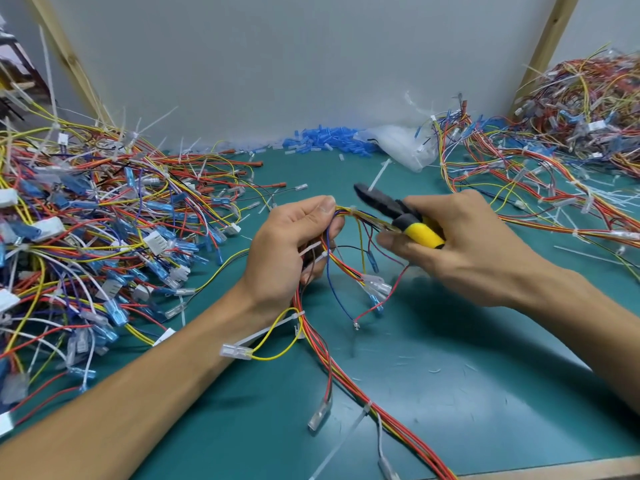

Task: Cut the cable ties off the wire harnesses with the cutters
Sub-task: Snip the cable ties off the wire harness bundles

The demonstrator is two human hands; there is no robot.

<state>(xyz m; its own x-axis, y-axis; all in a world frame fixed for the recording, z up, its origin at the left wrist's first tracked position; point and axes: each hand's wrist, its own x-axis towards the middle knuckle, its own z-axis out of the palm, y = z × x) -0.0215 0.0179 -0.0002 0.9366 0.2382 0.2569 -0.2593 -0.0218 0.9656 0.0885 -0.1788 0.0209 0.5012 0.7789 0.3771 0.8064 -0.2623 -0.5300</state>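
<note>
My left hand (287, 247) grips a wire harness (322, 348) of red, yellow and blue wires, pinching the bundle near its top above the green mat. A white cable tie (353, 211) wraps the bundle just right of my left thumb. Another white tie (310, 249) pokes out below my left fingers. My right hand (460, 247) holds the cutters (401, 216) by their yellow and black handles. The dark jaws point up and left, just above and right of the tie by my thumb. More ties sit lower along the harness.
A big tangle of harnesses (86, 237) covers the left side of the green mat (450, 375). Another pile (554, 150) lies at the back right. Blue terminal sleeves (325, 138) and a clear plastic bag (405, 147) lie against the grey back wall. A loose cut tie (379, 174) lies beyond the cutters.
</note>
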